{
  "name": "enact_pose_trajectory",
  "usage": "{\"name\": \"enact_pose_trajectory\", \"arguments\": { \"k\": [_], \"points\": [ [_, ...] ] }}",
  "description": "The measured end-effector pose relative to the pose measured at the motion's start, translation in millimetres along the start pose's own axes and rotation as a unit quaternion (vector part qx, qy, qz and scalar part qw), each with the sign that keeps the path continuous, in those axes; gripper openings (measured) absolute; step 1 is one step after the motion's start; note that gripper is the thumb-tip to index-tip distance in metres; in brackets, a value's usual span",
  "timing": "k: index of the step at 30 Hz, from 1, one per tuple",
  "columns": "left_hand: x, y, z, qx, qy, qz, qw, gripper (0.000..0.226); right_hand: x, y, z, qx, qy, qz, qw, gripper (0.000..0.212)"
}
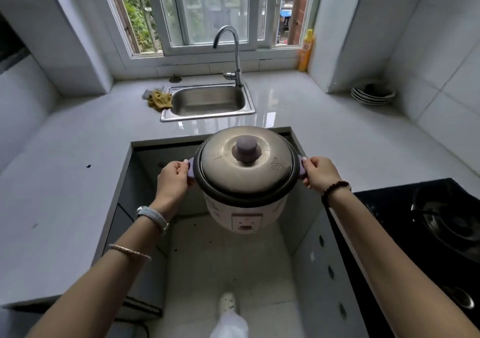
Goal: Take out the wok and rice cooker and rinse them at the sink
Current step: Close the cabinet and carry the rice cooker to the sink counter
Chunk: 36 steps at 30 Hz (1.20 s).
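Rice cooker (241, 195): up in the air on the near side of the sink (207, 117), hanging over the open gap (233, 259) in the counter (78, 156), not resting on anything
Lid (259, 166): sitting on the cooker, knob (246, 148) dead center
Edges: the cooker's far rim lines up with the counter lip nearest the sink; both walls of the gap stand apart from the cooker's sides, more room on the left
Open room: a glossy strip of counter runs between the cooker and the sink's near rim
Left hand (172, 179): fingers curled round the lavender left handle (191, 173), knuckles up, watch and a thin bangle on that arm
Right hand (318, 173): same deal, wrapped round the right handle (302, 173), beaded bracelet at the wrist
Arms: both stretched forward, roughly level, cooker between them
Faucet (235, 52): at the sink's far right corner, spout curving over the basin
Yellow cloth (159, 100): bunched up touching the sink's left rim
Yellow bottle (306, 50): beyond the sink to the right, by the window
Plates (372, 95): stacked well right of the sink, in the corner
Wok (446, 223): right of the sink and much nearer, on the black stove (389, 208)
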<state>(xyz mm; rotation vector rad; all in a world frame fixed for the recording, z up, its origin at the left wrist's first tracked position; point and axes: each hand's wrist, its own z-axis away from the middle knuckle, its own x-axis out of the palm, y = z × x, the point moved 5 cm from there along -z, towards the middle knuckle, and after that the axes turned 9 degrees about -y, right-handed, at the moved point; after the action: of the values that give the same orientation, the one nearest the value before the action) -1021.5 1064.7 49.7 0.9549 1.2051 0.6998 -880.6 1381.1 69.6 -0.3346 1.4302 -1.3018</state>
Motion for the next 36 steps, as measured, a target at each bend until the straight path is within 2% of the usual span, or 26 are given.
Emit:
{"name": "enact_pose_trajectory", "arguments": {
  "k": [11,15,28,36],
  "points": [
    [24,57,-164,0.057,-0.091,-0.05,0.993,0.034,-7,-33,-106,0.052,0.072,-0.028,0.996,0.04],
    [54,66,-211,0.063,-0.124,-0.051,0.989,0.039,-27,-31,-132,0.071,0.104,-0.047,0.991,0.041],
    [236,150,-325,0.09,-0.226,-0.014,0.97,0.039,-147,21,-228,0.133,0.192,-0.057,0.971,0.041],
    [359,211,-371,0.123,-0.303,-0.029,0.944,0.038,-232,67,-274,0.18,0.247,-0.064,0.95,0.039]
  ]
}}
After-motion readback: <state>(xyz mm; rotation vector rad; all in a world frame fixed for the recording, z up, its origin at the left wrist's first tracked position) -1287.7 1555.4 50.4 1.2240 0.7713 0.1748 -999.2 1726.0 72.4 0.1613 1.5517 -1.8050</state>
